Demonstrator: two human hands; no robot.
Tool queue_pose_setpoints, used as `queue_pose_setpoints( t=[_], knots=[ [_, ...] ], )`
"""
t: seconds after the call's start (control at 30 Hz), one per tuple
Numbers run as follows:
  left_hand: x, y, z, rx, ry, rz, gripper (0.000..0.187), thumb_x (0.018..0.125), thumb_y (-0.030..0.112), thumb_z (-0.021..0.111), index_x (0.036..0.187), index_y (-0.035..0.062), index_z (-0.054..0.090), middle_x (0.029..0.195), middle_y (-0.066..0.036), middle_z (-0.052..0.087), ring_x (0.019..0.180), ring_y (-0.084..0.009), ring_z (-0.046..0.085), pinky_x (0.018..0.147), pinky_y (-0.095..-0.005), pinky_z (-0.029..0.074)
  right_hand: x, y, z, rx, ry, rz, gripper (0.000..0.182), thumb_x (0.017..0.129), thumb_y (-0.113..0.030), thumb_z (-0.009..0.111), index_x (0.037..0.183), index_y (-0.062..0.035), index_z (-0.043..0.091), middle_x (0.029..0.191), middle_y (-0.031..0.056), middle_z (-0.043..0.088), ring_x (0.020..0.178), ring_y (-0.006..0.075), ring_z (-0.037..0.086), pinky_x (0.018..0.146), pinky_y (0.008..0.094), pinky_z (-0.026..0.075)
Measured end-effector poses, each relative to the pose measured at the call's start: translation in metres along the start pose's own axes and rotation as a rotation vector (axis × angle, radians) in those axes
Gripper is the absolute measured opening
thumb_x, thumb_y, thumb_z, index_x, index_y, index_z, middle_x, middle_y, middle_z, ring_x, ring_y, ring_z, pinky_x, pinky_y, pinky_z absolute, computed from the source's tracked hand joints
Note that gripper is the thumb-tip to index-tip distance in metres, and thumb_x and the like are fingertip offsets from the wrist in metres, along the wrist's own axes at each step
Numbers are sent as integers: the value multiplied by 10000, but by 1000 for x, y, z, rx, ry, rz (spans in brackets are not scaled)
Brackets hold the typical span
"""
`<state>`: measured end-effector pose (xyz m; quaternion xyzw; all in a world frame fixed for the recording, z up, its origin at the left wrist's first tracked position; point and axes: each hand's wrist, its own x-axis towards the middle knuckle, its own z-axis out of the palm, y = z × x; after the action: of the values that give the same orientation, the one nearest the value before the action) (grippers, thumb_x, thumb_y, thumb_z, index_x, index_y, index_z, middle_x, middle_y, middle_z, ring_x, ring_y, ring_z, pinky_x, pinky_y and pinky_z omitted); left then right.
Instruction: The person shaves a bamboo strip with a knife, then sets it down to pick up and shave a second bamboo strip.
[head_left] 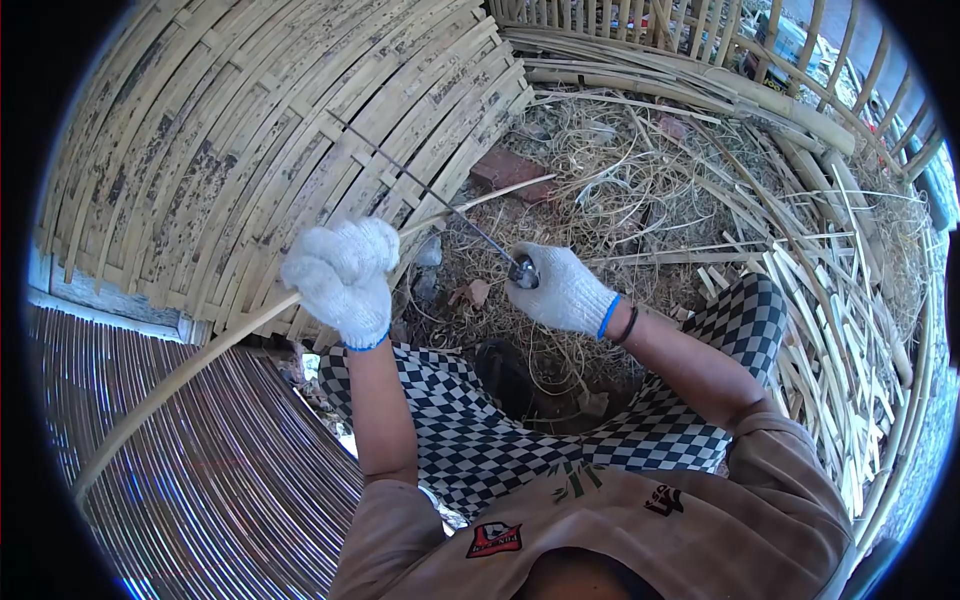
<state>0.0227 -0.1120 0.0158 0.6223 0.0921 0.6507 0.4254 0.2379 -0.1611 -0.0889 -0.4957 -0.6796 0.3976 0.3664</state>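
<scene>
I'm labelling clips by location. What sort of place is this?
Probably an outdoor bamboo-working spot: a woven bamboo panel, a pile of split strips, and curly shavings strewn over the ground.

The gloved left hand point(345, 280) is blurred and covers a stretch of the bamboo strip point(190, 370), whose thicker end is cut off by the view's dark rim. The gloved right hand point(565, 290) hides the grip end of the thin rod point(430, 190). The woven panel point(250, 130) runs out of view past its far edge. At the ground's near edge, a dark shape point(505, 375), possibly footwear, sits in shadow. Things beyond the slatted fence point(700, 30) are too small to tell.
</scene>
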Motion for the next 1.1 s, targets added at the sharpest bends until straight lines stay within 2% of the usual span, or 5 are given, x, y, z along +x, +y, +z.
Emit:
queue_pose_setpoints(
  t=[0.33, 0.4, 0.5, 0.97, 1.1],
  knots=[
    [-2, -3, 33, 95, 301, 33, 606, 1040, 618, 384, 637, 166, 361, 494, 26, 273, 408, -142, 232, 413, -325, 232, 33, 48, 23, 156, 52, 302, 192, 862, -169, 652, 898, 19, 627, 621, 98, 602, 600, 183, 636, 574, 358, 507],
    [3, -5, 33, 84, 261, 50, 611, 1048, 607, 372, 625, 166, 351, 487, 28, 264, 406, -136, 213, 405, -318, 208, 31, 28, 1, 231, -82, 501, 269, 817, -201, 686, 967, 19, 650, 732, 179, 686, 746, 337, 721, 702, 442, 564],
    [-1, -9, 35, 0, 337, 83, 632, 1067, 586, 328, 602, 158, 342, 481, 24, 269, 406, -134, 205, 400, -307, 183, 21, 11, 11, 55, 101, 48, 245, 805, -189, 677, 950, 7, 647, 748, 201, 685, 774, 377, 716, 699, 454, 559],
    [9, -8, 26, 10, 272, 47, 621, 1083, 539, 340, 590, 162, 332, 465, 28, 288, 406, -119, 185, 401, -291, 180, 41, 16, 13, -105, 122, -38, 239, 795, -161, 667, 957, 15, 651, 728, 198, 667, 728, 331, 711, 680, 422, 543],
    [7, -9, 24, -5, 275, 55, 608, 1084, 521, 363, 594, 162, 327, 472, 32, 279, 412, -114, 188, 401, -288, 187, 67, 79, 10, 291, -70, 544, 174, 813, -132, 621, 837, 40, 620, 642, 206, 642, 628, 337, 691, 599, 444, 548]
  ],
)
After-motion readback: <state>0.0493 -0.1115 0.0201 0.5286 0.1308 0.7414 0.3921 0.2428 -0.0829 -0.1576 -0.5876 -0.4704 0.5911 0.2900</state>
